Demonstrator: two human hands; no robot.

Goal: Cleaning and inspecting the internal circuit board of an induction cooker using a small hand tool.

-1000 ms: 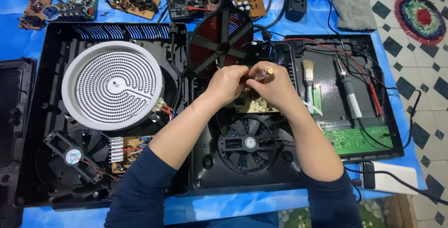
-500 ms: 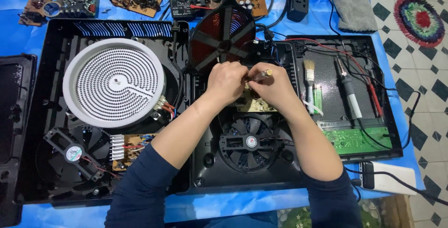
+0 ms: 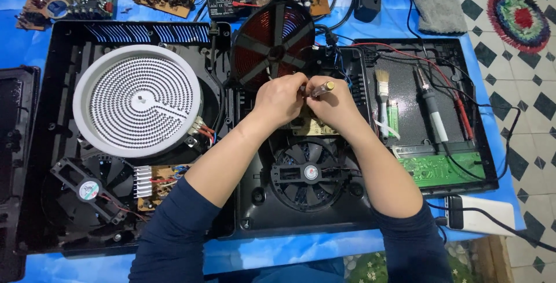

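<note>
Blue sheeting [image 3: 359,242] covers the workbench, where an opened black induction cooker housing [image 3: 255,213] lies with its cooling fan [image 3: 306,173] exposed and its red copper coil [image 3: 272,43] tipped up. Above a small beige circuit board [image 3: 315,127], the right hand [image 3: 333,103] closes its fingers around a screwdriver [image 3: 320,88] with a translucent amber handle and yellow end cap. The left hand [image 3: 281,99] is curled shut just beside it, touching the tool's front end; whatever it pinches is hidden.

Amber-handled screwdriver [image 3: 320,88], nearly level

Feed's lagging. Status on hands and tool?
Left hand and right hand together over small circuit board. Right grips screwdriver. Tilted coil just behind.
</note>
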